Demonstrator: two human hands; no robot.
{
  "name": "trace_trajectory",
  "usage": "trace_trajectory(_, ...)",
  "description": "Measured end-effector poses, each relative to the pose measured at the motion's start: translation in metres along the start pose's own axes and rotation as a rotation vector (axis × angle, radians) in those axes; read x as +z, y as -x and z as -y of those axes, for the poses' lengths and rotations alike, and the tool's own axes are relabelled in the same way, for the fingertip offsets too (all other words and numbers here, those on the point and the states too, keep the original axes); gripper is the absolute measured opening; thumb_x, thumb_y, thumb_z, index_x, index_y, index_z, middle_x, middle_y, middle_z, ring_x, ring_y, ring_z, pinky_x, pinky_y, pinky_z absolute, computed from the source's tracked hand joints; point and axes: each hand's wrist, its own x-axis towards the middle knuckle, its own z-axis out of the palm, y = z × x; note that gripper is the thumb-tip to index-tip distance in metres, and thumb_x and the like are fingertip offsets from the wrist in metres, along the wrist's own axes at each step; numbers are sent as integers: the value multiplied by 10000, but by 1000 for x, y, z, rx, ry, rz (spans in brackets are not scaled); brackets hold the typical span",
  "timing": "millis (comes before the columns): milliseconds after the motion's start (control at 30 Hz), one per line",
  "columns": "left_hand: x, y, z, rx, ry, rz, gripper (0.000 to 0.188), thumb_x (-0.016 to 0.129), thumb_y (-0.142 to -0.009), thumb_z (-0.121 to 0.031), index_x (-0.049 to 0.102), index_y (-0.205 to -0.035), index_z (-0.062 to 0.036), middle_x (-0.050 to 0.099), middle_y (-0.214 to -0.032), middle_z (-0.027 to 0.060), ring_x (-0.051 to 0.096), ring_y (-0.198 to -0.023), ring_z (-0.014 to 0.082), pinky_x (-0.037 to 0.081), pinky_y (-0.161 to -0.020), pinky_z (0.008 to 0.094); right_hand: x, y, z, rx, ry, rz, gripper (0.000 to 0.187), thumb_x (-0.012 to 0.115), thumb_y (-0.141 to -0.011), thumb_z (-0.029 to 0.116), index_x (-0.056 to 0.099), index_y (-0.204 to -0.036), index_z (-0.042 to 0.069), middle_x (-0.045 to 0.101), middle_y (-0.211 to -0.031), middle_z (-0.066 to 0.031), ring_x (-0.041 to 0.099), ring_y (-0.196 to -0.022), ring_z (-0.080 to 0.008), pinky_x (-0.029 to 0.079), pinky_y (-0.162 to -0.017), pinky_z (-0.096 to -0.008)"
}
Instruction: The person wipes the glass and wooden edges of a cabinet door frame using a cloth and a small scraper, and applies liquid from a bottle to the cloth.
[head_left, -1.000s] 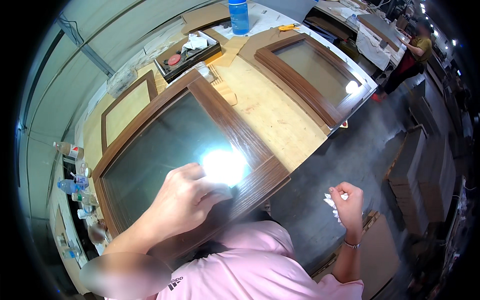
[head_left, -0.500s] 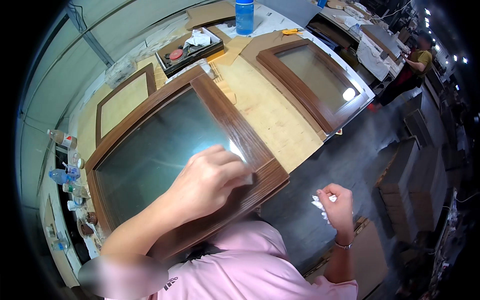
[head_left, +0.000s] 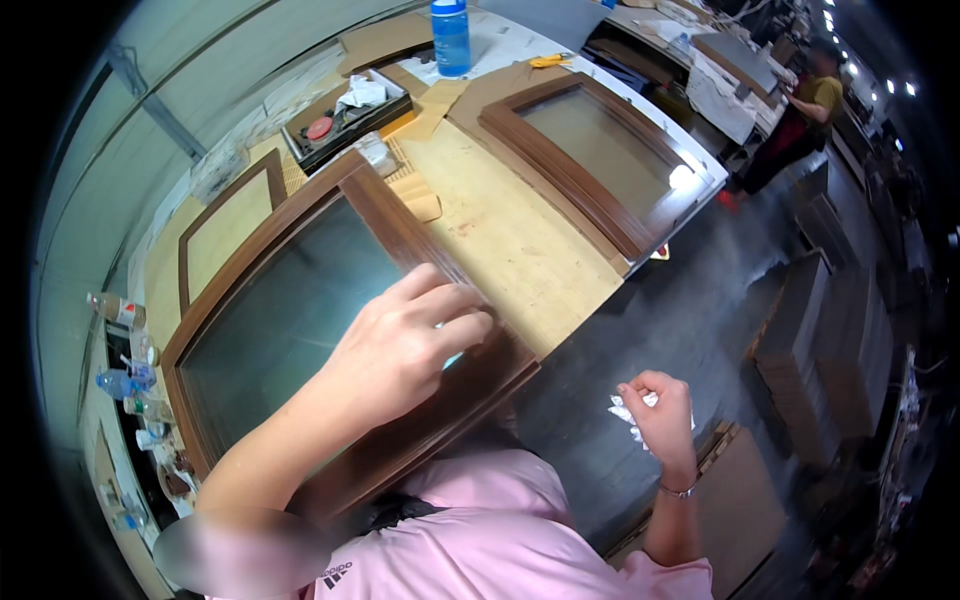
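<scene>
A brown wood-framed glass panel (head_left: 290, 290) lies tilted across the near side of the workbench, close against my body. Over its right side rail, near the near right corner, is my left hand (head_left: 410, 335), with curled fingers pressed together. Whatever sits under those fingertips is hidden. My right hand (head_left: 665, 415) is off the bench, above the floor to the right, closed on a crumpled white tissue (head_left: 632, 410). A second brown framed glass panel (head_left: 610, 150) rests at the bench's far right, and a thinner brown frame (head_left: 230, 225) at the left.
Beyond the panel stand an open box (head_left: 345, 120) of odds and ends, a blue bottle (head_left: 451, 40) and a yellow-handled tool (head_left: 549, 61). Several small bottles (head_left: 125, 380) line the left. Stacked boards (head_left: 790, 330) rise at right; another person (head_left: 805, 110) stands farther back.
The view has shifted slightly, carrying the bench leftward. My left hand has moved a little away from the panel's near right corner, along the side rail. My right hand still grips the tissue.
</scene>
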Motion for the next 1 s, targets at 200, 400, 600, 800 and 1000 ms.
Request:
trace_trajectory(200,1,-11,4,79,-1,36,405,691,-642,113,715,-1017,-40,692,-1049,97,623,-936,292,554,-759,376,2,-1,-1,16,28,47,171,789,-828,146,723,-816,-11,698,-760,-160,667,-687,-311,491,-638,-401)
trace_trajectory(400,-33,31,-5,-79,73,159,291,759,-710,60,716,-982,-33,688,-958,91,612,-818,291,533,-712,390,-5,-7,-1,55,34,54,172,787,-828,151,724,-814,-9,700,-769,-159,667,-690,-310,490,-637,-396)
trace_trajectory(600,-23,36,-12,-182,138,82,256,797,-716,7,733,-960,-37,700,-941,103,628,-813,297,526,-705,412,2,-16,23,-22,48,71,176,787,-834,152,721,-814,-10,698,-763,-160,667,-686,-307,494,-642,-388)
trace_trajectory(800,-53,73,-23,-329,230,191,171,781,-768,-29,742,-935,-31,697,-897,106,640,-843,300,526,-737,419,1,-22,30,-31,39,60,144,776,-839,109,714,-819,-19,686,-746,-145,655,-675,-271,484,-637,-370)
trace_trajectory(1000,-46,93,-26,-436,167,138,106,737,-829,-38,740,-934,-24,681,-878,125,638,-848,328,523,-741,425,5,-38,61,-147,-68,86,146,764,-846,47,669,-798,-53,625,-689,-97,555,-635,-155,430,-609,-309)
